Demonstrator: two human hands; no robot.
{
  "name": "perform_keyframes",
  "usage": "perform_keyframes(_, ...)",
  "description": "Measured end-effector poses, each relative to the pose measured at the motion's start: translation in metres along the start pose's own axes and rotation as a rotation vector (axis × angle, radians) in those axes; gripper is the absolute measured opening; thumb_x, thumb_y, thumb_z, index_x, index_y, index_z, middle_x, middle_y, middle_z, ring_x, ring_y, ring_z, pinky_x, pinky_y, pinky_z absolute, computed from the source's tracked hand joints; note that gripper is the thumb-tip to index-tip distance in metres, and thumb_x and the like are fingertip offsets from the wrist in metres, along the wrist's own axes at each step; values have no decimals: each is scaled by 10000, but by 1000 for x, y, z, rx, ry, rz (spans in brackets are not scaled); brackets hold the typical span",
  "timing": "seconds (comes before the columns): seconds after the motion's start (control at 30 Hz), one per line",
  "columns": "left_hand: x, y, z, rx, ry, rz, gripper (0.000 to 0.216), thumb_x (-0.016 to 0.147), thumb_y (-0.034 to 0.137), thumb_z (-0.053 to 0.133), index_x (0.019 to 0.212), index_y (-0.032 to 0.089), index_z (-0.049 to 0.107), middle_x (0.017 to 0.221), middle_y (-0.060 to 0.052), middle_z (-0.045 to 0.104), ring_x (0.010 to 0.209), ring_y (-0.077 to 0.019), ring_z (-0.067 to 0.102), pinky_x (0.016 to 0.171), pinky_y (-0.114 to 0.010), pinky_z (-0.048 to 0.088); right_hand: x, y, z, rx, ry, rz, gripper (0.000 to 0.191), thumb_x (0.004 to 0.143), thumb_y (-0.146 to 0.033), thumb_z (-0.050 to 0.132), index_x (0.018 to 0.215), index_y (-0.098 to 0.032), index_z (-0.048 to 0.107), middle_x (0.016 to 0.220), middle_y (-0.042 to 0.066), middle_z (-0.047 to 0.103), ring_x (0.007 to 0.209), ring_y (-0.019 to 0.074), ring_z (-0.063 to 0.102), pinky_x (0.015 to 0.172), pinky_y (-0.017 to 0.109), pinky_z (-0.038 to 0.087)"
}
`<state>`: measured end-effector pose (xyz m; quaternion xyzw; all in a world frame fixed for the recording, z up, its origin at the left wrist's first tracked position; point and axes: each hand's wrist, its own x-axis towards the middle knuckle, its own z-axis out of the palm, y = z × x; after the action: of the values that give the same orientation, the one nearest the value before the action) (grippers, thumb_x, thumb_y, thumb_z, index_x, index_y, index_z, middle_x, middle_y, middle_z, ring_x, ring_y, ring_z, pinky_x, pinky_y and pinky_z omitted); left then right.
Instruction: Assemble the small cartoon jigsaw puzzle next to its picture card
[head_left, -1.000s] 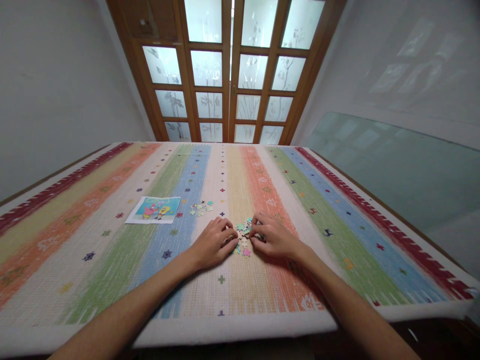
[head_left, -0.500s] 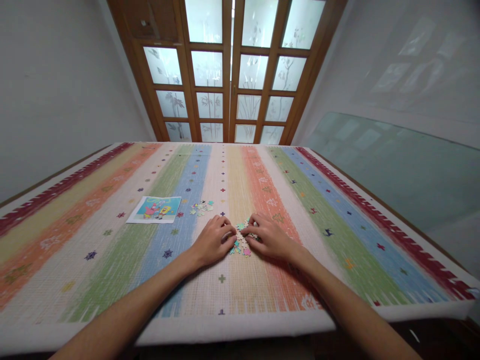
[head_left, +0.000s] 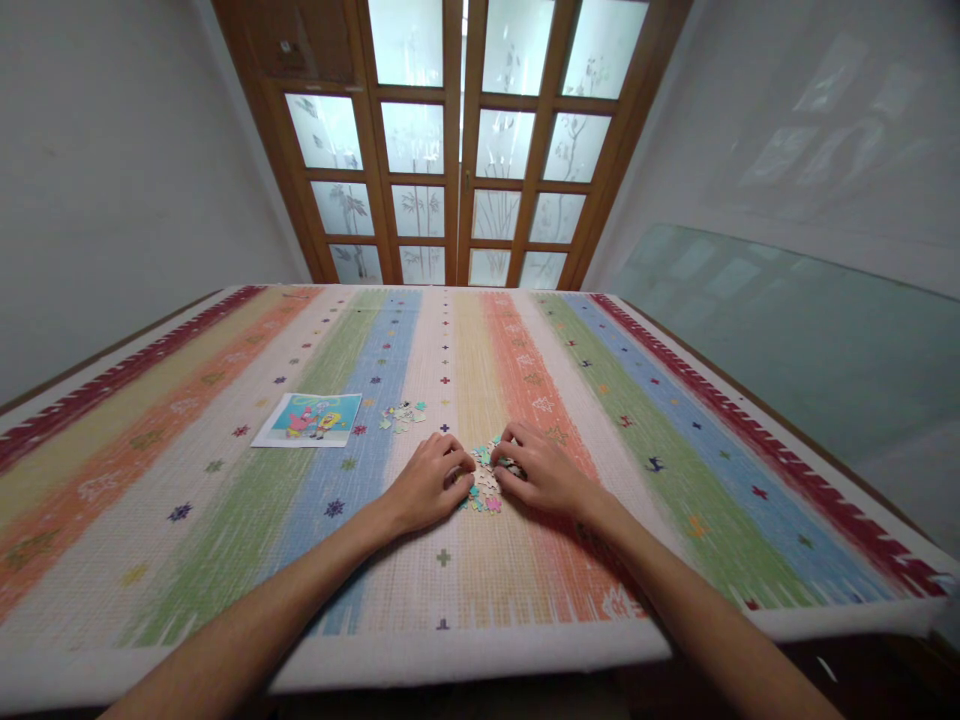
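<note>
A small heap of jigsaw puzzle pieces [head_left: 487,484], mostly pale with some teal and pink, lies on the striped tablecloth between my two hands. At its left edge my left hand [head_left: 429,482] is closed, thumb and curled fingers drawn together; whatever sits at the fingertips is too small to make out. My right hand [head_left: 544,472] rests at the heap's right side, fingers bent and apart from the thumb, with pieces showing in the gap. Part of the heap is hidden under the right fingers.
A second cluster of puzzle pieces [head_left: 403,416] lies beyond my left hand. Further left is a printed cartoon picture [head_left: 307,420], flat on the striped tablecloth [head_left: 247,540]. Wooden doors with glass panes [head_left: 459,200] stand behind the table, and a glass sheet [head_left: 795,340] leans at right.
My right hand has shifted slightly right, and its thumb and fingers have parted, uncovering more of the heap's middle. My left hand has hardly moved.
</note>
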<state>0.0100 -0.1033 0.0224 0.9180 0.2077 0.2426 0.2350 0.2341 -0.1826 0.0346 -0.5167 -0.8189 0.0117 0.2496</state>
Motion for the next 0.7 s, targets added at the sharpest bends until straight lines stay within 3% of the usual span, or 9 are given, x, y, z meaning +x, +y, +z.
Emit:
perform_keyframes(0.33,0,4,-5,-119,35,38,80,921,212,618,842,207,627,926,-42,626,939,-221,564,912,-407,455,0,2,10,-69,11,45,112,953,-258,639,949,-180,719,944,97,608,910,244,554,783,362,443)
perform_keyframes(0.53,-1,5,-8,-160,-37,96,90,868,244,677,786,212,662,938,-50,628,935,-221,579,909,-413,468,1,-2,5,-24,-14,41,109,958,-218,647,951,-183,750,949,92,611,918,235,566,799,361,448)
perform_keyframes(0.7,-1,1,-4,-78,37,40,102,925,262,640,971,205,710,957,-63,641,958,-234,573,905,-419,466,1,-3,3,43,-34,12,145,944,-160,645,987,-209,774,946,78,603,923,224,570,809,354,453)
